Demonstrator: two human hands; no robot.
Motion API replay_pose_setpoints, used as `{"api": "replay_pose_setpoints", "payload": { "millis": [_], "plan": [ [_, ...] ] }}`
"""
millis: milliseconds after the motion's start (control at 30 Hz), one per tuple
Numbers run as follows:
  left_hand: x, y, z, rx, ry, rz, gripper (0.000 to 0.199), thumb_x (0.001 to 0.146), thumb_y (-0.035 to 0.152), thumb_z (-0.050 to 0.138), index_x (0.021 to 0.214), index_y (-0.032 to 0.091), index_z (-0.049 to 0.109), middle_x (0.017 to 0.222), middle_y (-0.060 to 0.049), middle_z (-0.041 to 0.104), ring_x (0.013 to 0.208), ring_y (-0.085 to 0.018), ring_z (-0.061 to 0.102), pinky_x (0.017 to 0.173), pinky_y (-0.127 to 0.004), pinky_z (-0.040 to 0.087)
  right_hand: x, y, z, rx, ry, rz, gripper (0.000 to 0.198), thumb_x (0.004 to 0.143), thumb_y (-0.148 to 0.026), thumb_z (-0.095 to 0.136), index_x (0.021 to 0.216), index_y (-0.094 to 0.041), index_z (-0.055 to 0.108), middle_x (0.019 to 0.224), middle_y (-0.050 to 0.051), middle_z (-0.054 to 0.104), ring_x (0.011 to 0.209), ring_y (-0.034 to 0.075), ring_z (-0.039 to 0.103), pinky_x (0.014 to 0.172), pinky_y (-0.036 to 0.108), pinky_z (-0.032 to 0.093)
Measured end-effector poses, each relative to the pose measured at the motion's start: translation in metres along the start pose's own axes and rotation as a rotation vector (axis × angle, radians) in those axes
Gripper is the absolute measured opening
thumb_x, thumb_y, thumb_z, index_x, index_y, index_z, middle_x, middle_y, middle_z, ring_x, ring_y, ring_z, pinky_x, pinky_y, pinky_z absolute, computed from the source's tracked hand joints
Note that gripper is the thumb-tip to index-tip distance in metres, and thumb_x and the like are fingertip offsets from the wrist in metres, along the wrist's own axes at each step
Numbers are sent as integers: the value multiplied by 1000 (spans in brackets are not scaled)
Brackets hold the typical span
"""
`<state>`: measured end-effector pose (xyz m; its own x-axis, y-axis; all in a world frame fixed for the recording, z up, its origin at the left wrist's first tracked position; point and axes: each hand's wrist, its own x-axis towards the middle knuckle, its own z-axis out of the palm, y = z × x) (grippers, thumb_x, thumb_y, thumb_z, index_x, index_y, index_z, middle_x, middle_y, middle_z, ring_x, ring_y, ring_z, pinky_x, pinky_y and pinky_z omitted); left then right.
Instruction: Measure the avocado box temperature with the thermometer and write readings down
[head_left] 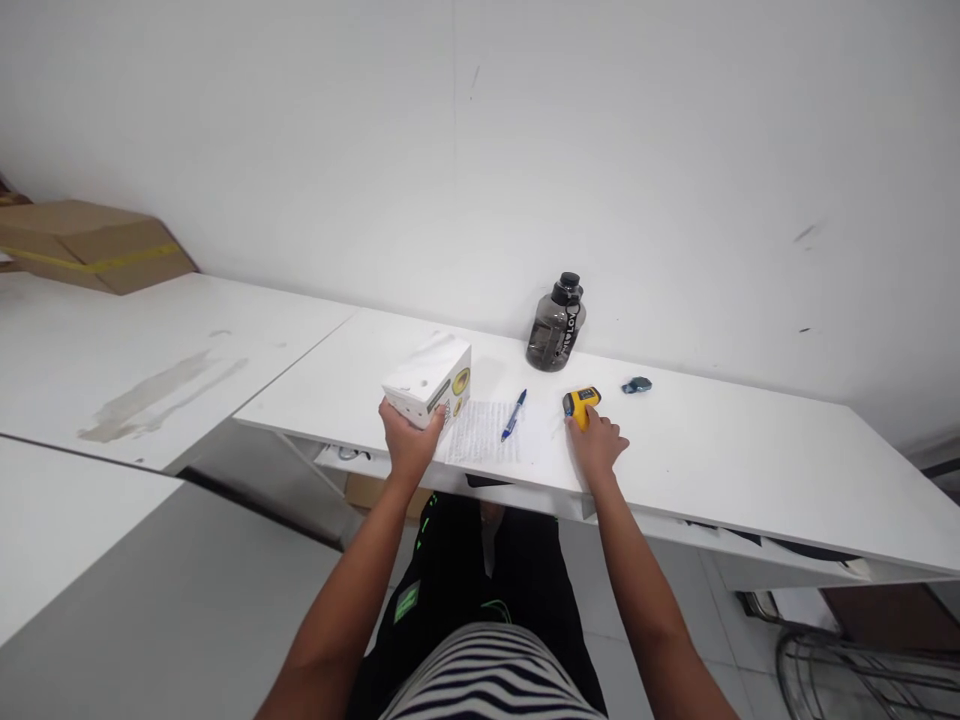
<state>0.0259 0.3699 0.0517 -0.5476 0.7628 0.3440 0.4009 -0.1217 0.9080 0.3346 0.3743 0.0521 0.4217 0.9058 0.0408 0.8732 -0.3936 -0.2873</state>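
My left hand (411, 440) grips the near end of a white box (431, 375) with avocado pictures on its right side. The box rests at the left of the white desk, by a handwritten sheet of paper (480, 435). On that sheet lies a blue pen (514, 415). Over to the right, my right hand (598, 445) is closed around a yellow and black handheld device (580, 403), which looks like a scanner or infrared thermometer. Part of its body is hidden under my fingers.
A dark translucent water bottle (555, 325) stands against the wall. Right of the yellow device lies a small dark teal object (637, 385). A taped cardboard box (97, 245) sits on the far-left table. Below the desk's right end is a metal rack (847, 660).
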Motion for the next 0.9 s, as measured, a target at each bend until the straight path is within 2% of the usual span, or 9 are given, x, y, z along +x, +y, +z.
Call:
{"api": "replay_pose_setpoints", "payload": {
  "millis": [67,133,200,300,400,500,600,733,900],
  "plan": [
    [0,-1,0,-14,-8,-1,84,69,41,83,136,18,37,137,-19,53,134,-34,54,111,-49,46,8,-10,5,-39,77,-9,54,98,-40,50,145,-12,54,144,28,52,128,42,48,97,57,35],
    [0,-1,-1,-27,-32,-21,86,68,42,84,136,20,37,137,-18,53,135,-34,53,113,-49,45,14,-24,11,-102,115,-148,49,98,-29,48,144,-13,54,154,27,42,137,42,40,104,60,29],
    [1,-1,-2,-40,-55,-38,87,68,43,85,137,22,37,137,-16,52,135,-33,53,113,-49,44,18,-42,15,-175,26,-460,48,98,-15,42,144,-18,55,152,22,48,137,37,42,110,57,23],
    [0,1,-4,-47,-66,-50,88,67,44,86,137,22,36,138,-16,51,135,-32,53,113,-48,45,26,-68,15,-286,-204,-899,55,96,-2,34,143,-22,56,134,18,63,122,29,55,106,47,28],
    [0,3,-6,-43,-73,-65,89,67,45,86,137,22,37,138,-16,51,134,-32,54,111,-49,45,33,-83,10,-336,-292,-1018,47,98,-5,34,136,-17,59,118,19,70,110,29,60,97,42,33],
    [0,3,-6,-24,-74,-70,89,68,46,86,138,22,37,137,-17,52,135,-33,53,112,-50,44,32,-82,9,-189,-253,-927,37,102,-14,35,129,-13,61,106,18,73,101,27,64,91,38,36],
    [0,0,-4,-18,-71,-71,91,67,46,86,139,21,36,139,-18,51,135,-33,53,111,-50,45,23,-70,16,207,-166,-683,34,104,-32,37,124,-16,59,95,11,73,85,23,65,80,32,41],
    [-1,-5,-1,-52,-36,-47,91,68,44,85,140,21,35,139,-18,51,134,-32,53,111,-48,46,11,-54,30,662,-127,-425,43,94,-60,44,104,-20,58,76,1,65,72,20,60,70,30,43],
    [-3,-7,1,-35,-15,-10,90,69,39,84,141,20,34,139,-18,52,135,-31,54,112,-47,45,12,-53,34,858,-141,-240,48,94,-63,36,94,-21,59,71,0,63,73,21,60,75,33,46]
  ]
}}
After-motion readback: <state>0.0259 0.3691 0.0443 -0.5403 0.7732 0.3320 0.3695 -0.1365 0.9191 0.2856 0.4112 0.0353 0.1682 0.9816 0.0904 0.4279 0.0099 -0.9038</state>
